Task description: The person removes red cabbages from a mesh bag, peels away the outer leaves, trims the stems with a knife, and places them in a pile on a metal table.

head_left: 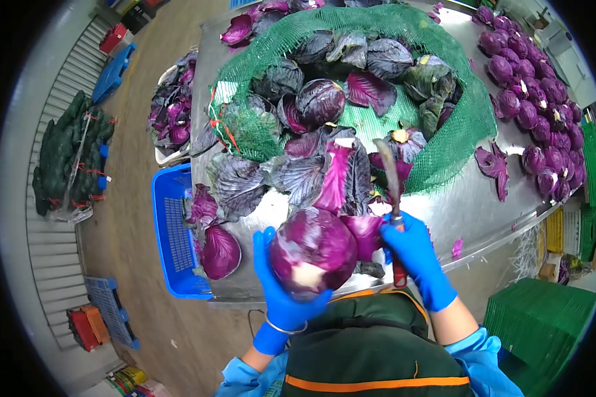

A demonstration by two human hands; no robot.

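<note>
My left hand (281, 291), in a blue glove, cups a peeled red cabbage (318, 245) from below and the left; its pale cut stem end faces me. In my gloved right hand (414, 255) is a knife with a red handle (398, 271) and a curved, worn blade (389, 172) pointing away from me. A loose purple leaf (364, 231) spans from the cabbage to my right fingers. Beyond the cabbage, dark outer leaves (298, 175) lie on the metal table (467, 228). A green mesh bag (460, 139) lies open there around several untrimmed cabbages (320, 101).
Trimmed red cabbages (526, 116) are heaped at the table's right end. A blue basket (172, 278) with leaves stands against the left edge, a white tub (165, 159) of leaves behind it. Full green sacks (69, 152) are by the wall; green crates (543, 317) stand at lower right.
</note>
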